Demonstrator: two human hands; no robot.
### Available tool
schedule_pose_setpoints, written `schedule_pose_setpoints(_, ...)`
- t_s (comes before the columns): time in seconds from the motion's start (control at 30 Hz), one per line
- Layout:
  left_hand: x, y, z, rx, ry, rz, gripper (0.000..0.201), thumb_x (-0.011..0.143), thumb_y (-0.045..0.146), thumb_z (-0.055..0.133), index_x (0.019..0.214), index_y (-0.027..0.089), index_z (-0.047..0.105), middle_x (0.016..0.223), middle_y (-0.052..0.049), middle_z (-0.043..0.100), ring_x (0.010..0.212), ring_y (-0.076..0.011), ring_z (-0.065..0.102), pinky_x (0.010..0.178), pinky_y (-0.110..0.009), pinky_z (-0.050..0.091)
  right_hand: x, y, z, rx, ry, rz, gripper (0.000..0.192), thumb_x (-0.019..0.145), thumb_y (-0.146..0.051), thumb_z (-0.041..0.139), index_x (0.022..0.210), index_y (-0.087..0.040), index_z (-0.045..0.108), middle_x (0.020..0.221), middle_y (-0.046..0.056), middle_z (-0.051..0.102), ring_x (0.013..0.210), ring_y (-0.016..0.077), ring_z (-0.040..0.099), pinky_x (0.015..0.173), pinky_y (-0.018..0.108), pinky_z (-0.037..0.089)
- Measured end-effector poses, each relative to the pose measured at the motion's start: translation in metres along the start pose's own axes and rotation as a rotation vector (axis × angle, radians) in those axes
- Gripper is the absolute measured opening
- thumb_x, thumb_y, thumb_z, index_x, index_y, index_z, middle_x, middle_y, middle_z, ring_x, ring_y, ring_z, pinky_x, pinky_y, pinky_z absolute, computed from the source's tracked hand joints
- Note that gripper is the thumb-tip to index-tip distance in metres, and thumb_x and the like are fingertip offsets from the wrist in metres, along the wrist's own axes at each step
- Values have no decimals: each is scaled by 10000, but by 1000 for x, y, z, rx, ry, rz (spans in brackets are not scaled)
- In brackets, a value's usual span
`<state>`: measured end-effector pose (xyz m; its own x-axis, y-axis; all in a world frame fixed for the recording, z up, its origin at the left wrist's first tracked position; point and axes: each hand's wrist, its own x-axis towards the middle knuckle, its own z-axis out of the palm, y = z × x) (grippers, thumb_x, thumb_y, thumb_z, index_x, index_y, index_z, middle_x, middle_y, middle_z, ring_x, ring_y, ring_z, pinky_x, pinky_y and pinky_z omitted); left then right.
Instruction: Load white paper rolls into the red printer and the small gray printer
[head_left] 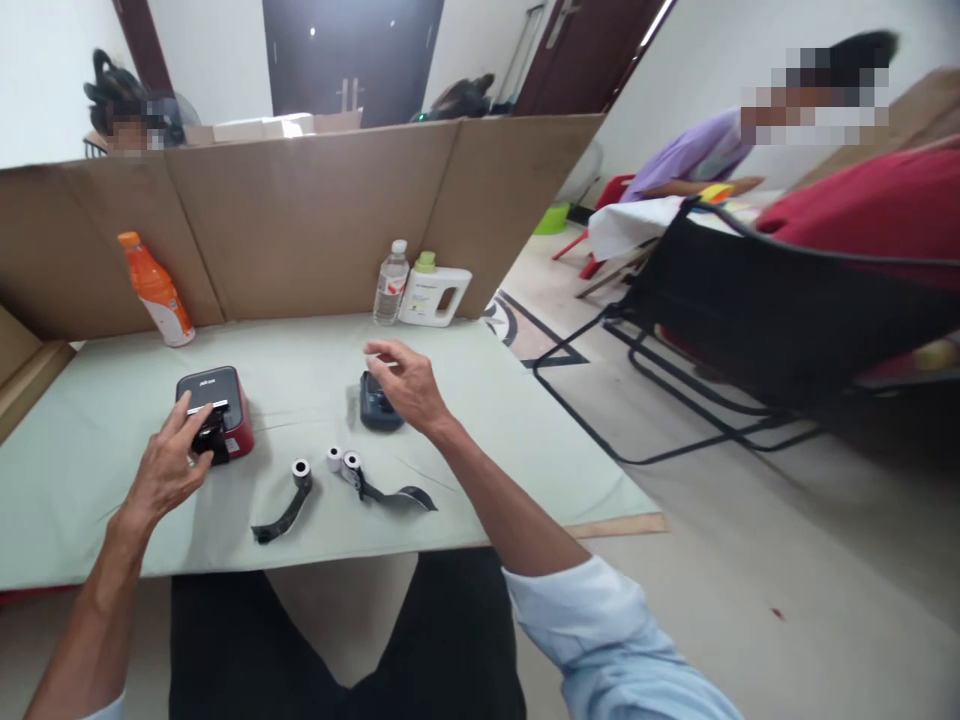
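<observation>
On the left part of the table stands a boxy black-and-red device (210, 386), which looks like a small label printer. My left hand (166, 462) is at its front, with a small glossy black piece (215, 440) between thumb and fingers. My right hand (409, 385) hovers over a small dark blue device (381, 408) and partly covers it. Its fingers are stretched forward and hold nothing that I can see. Nearer me lie white paper rolls (301, 468), one trailing a dark strip (285, 518), and a second dark strip (401, 495) beside the other rolls.
A cardboard partition (315, 220) borders the table's (300, 360) back. Against it stand an orange bottle (156, 290), a clear water bottle (391, 285) and a white jug (435, 295). At right are a black folding chair (750, 310) and a person in a purple shirt (686, 150).
</observation>
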<state>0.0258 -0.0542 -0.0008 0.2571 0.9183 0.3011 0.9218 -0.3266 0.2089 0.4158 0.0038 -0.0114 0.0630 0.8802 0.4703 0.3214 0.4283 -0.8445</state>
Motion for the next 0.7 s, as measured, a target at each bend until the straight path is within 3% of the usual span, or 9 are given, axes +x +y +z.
schedule_pose_setpoints(0.1,12,19,5,172,-44,4,608,868,362,642,1467,275,573,1683,-149,348,1519,-444,358,1147,-661,367,-18,45,-12,-16,118,116,466,894,-569,599,1100,-179,747,1087,119,753,959,268,673,921,459,558)
schedule_pose_setpoints(0.2,21,25,15,245,-44,-25,627,885,474,654,1469,262,570,1675,-192,345,1517,-482,330,1133,-700,331,-35,81,-11,-23,177,175,499,879,-608,574,1060,-174,742,1047,117,746,912,254,664,895,444,561)
schedule_pose_setpoints(0.37,25,24,21,310,-8,-69,638,932,470,593,1503,193,532,1638,-267,360,1480,-510,365,1111,-682,360,-47,107,-10,-46,256,190,501,893,-572,545,1147,-171,706,1176,150,688,949,253,649,865,429,565)
schedule_pose_setpoints(0.47,27,35,17,338,1,-54,642,926,428,597,1500,150,524,1635,-294,344,1486,-530,340,1090,-705,371,-50,115,-10,-27,252,212,545,900,-554,539,1245,-153,672,1250,173,657,1001,260,649,887,430,568)
schedule_pose_setpoints(0.6,51,66,26,194,26,105,607,910,350,598,1489,187,522,1667,-206,351,1542,-445,299,1154,-660,367,-52,124,-7,-14,180,238,612,899,-571,541,1335,-154,637,1254,163,658,1040,267,654,926,440,565)
schedule_pose_setpoints(0.7,85,95,56,-87,-84,230,575,920,352,561,1470,187,543,1582,-158,505,1480,-341,449,1203,-542,391,-53,127,-7,-53,150,227,587,908,-580,541,1332,-188,650,1214,138,676,1075,275,644,979,449,539)
